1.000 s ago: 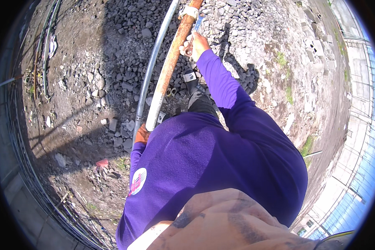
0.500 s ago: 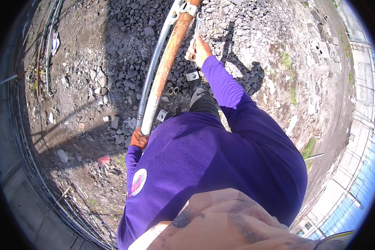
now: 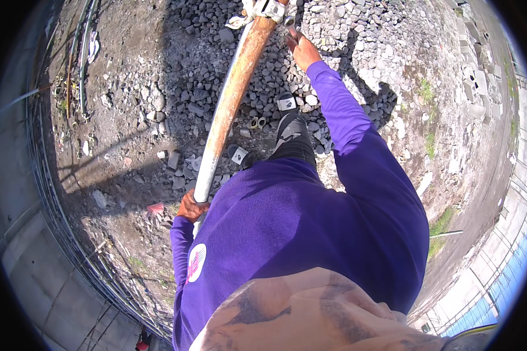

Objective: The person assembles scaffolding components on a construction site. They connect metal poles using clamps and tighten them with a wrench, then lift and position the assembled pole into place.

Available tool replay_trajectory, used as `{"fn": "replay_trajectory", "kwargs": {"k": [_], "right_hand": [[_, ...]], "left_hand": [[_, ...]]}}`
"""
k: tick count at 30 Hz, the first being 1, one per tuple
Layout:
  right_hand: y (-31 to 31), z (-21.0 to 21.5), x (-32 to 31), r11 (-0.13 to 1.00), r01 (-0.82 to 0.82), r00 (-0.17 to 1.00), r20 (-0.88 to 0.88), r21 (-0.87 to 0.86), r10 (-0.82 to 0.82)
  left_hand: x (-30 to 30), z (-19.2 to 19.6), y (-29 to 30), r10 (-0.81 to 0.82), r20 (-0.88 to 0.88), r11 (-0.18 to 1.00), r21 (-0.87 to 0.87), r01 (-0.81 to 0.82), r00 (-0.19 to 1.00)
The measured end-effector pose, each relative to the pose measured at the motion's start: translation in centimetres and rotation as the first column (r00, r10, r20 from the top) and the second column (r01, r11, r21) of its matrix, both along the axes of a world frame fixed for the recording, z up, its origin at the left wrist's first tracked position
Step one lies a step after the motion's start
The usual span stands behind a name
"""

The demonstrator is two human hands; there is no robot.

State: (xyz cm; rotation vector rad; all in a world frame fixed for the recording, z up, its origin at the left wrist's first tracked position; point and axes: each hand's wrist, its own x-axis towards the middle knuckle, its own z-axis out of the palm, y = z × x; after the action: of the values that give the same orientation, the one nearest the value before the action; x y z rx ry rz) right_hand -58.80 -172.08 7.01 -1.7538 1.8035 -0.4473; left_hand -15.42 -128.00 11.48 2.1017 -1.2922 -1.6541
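Note:
A long rusty pipe (image 3: 234, 96), whitish at its near end, slants from the top of the view down to my left side. My left hand (image 3: 192, 207) is closed round its near end. A strip of a second, grey pipe shows along its left edge; the rest is hidden behind it. At the far end a metal scaffold clamp (image 3: 269, 9) sits round the rusty pipe. My right hand (image 3: 304, 51) grips a wrench (image 3: 291, 26), whose ring-shaped head is close to the clamp's right side. Whether they touch I cannot tell.
Grey gravel (image 3: 211, 76) covers the ground around my sandalled feet. Concrete blocks (image 3: 476, 82) are piled at the far right. Several long thin pipes (image 3: 86, 52) lie at the far left, near a grey wall (image 3: 14, 193). Two small rings (image 3: 257, 123) lie by my feet.
The wrench has moved from pointing away beside the pipe to the clamp, with my right hand farther forward. The grey pipe has swung mostly behind the rusty one.

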Motion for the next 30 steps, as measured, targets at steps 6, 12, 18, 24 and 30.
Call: {"fn": "replay_trajectory", "kwargs": {"k": [6,12,18,24,30], "right_hand": [[-11.7,2.1,-6.7,0.865,-0.193,0.962,-0.262,-0.463,0.074],[-11.5,6.0,-6.4,0.901,0.125,0.954,-0.198,-0.415,-0.224],[0.5,12.2,0.3,0.902,0.216,0.957,0.263,-0.374,-0.120],[3.1,13.4,5.1,0.905,0.167,0.982,0.150,-0.391,-0.117],[1.7,13.1,5.1,0.925,0.122,0.992,0.054,-0.359,-0.110]], "left_hand": [[0.2,0.2,0.0,-0.023,0.049,0.999,0.043,0.021,0.999],[-0.3,-1.0,-0.4,-0.095,0.171,0.994,-0.040,0.104,0.981],[0.5,-3.3,-0.1,-0.047,0.052,0.990,-0.134,0.053,0.998],[1.1,-4.9,0.2,-0.044,0.012,0.979,-0.197,0.045,0.999],[1.5,-6.1,0.6,-0.033,-0.005,0.967,-0.252,0.031,0.999]]}}
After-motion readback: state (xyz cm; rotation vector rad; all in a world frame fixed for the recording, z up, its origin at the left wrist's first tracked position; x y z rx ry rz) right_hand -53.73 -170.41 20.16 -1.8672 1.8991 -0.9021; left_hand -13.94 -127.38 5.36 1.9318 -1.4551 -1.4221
